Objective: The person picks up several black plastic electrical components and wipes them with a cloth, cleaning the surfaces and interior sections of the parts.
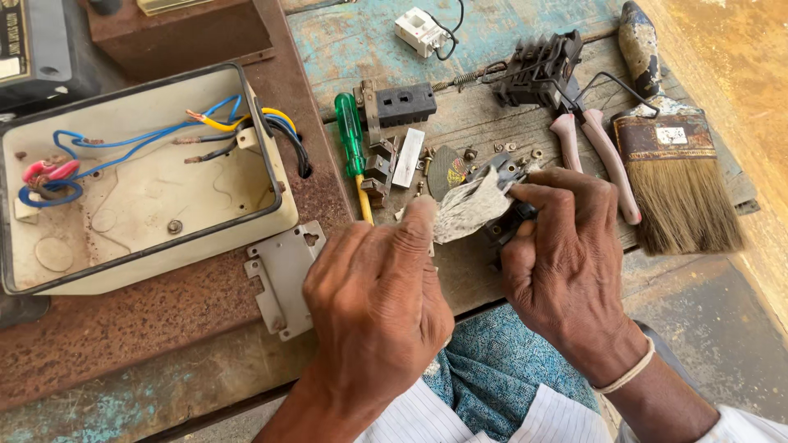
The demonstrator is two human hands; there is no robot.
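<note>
The right hand (pixel 566 246) is clamping a dark electrical part (pixel 505 215) while the left hand (pixel 377 295), just beside it, is pinching a worn strip of sandpaper (pixel 469 207) slanting across it.

Single head-mounted view: the camera looks steeply down from close above onto the desk (pixel 164 344), with both hands at lower centre frame.
</note>
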